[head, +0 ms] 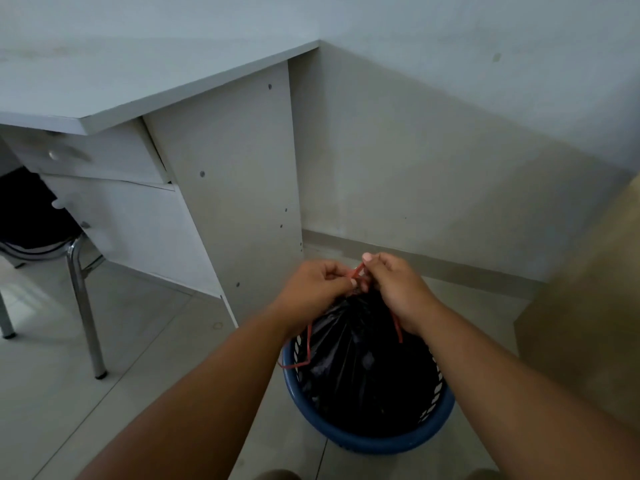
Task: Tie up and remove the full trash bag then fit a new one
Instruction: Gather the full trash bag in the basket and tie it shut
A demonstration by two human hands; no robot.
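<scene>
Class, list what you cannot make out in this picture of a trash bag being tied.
Head view:
Knot state of the red drawstring: covered by the left hand and right hand.
Contents of the black bag: opaque plastic.
Most of the chair: cut off by the left edge.

desk (221, 188) left, wall (433, 168) behind

1. Neck of trash bag (360, 358) was hidden behind left hand (318, 289) and right hand (394, 289); whether the drawstring (356, 270) was knotted, unclear.
2. Basket (381, 441) rim was covered by forearms at its 9 and 3 o'clock.
3. Chair (81, 289), 9 o'clock, was cut by left edge.
4. Brown block (588, 306), 3 o'clock, was blurred, cut by right edge, unidentifiable.
5. Tan shapes (277, 474), 6 o'clock, were cut by bottom edge.
</scene>
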